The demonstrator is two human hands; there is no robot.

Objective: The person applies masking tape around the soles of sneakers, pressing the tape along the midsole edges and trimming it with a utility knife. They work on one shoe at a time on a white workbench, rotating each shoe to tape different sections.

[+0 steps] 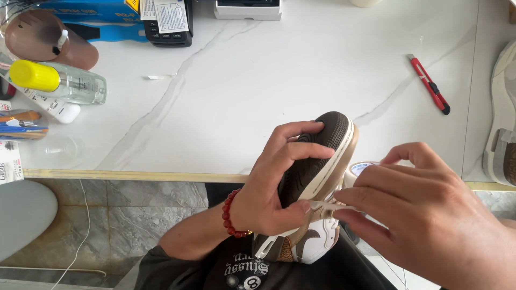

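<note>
- Shoe (317, 177): held sole-up over the near edge of the table (258, 80), above the person's lap; long axis runs from near-left to far-right, toe end far.
- Strip of tape (328, 205): pale, stretched across the sole's side edge, between the two hands.
- Left hand (279, 177): fingers wrapped over the dark sole, thumb pressing the strip's left end; clamped on the shoe.
- Right hand (430, 215): just right of the shoe, fingertips pinched together on the strip's right end; a tape roll (359, 169) peeks out behind it.
- Red utility knife (429, 84): far right on the table, well apart.
- Bottle with yellow cap (59, 80): far left.
</note>
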